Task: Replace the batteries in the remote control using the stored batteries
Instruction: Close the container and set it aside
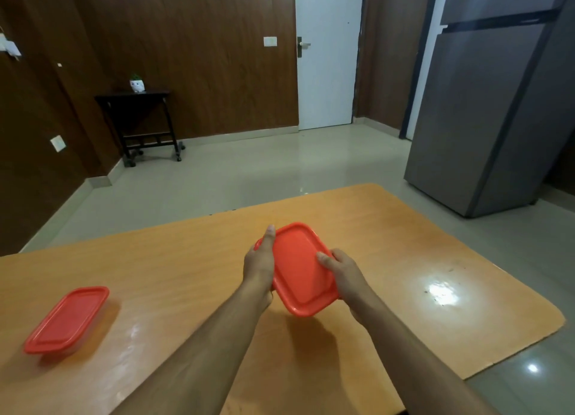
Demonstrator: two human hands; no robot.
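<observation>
Both hands hold a red-lidded box above the table.

The left hand (259,263) and right hand (343,270) grip the box (300,270) by its sides, tilted; the second box (67,319) sits near the table (404,259) left edge.

red-lidded containers: 2 — one (300,270) held up between hands, other (67,319) resting on table at left. hands: 2 — left hand (259,263), right hand (342,270). orange-topped table (404,259): 1. small dark side table (137,122) by far wall: 1. potted plant (137,83) on it: 1. white door (328,53): 1. grey fridge (494,103): 1. remote, batteries: none countable in view.
</observation>
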